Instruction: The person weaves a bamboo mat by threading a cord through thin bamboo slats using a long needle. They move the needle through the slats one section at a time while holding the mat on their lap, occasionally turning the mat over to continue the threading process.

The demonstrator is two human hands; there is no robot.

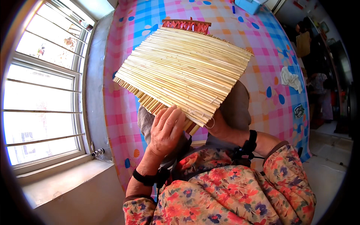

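Note:
A mat of pale, straight plant stalks [183,63] lies tilted across my lap, its stalks laid side by side. More stalk ends show beneath its near left edge, like a second layer. My left hand [167,129] grips that near edge, with its fingers bent over the stalks. Loose string [197,112] is knotted near the closest corner, and a loop of it hangs past the edge. My right hand [219,127] is by this corner, partly under the mat. Its fingers are hidden there, so what they do cannot be seen.
Beyond the mat lies a wooden bar with red lacing [186,26]. A checked cloth [262,75] spreads beneath everything. On it are a white rag [291,79] at right and a light blue container [249,5] at the far end. A barred window [45,108] is at left.

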